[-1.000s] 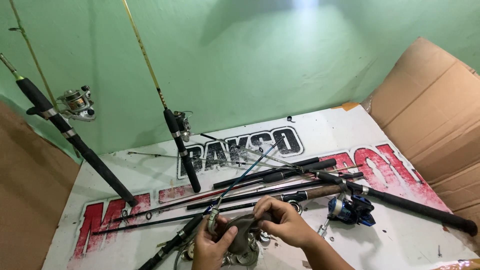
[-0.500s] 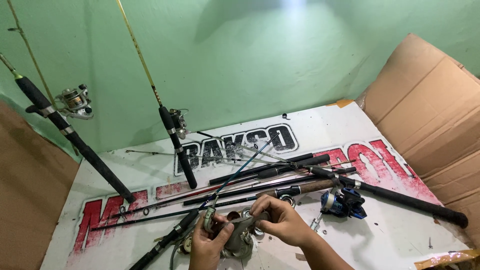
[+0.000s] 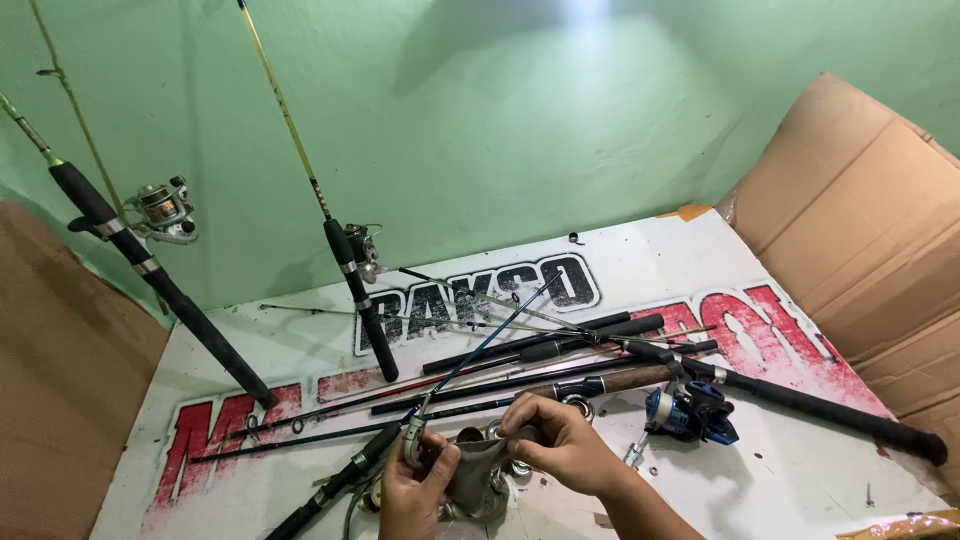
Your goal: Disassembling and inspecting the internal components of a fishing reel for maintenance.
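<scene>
Near the front edge of the white printed board [image 3: 800, 480], the left hand [image 3: 415, 490] and right hand [image 3: 565, 450] pinch a grey cloth [image 3: 478, 475] closed around a silver reel [image 3: 480, 505], seemingly wiping it; a blue spinning reel [image 3: 690, 412] lies just right.

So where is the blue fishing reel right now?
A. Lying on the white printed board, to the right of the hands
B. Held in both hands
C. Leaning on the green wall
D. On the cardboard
A: the blue fishing reel lies on the white board, just right of the right hand, untouched.
</scene>
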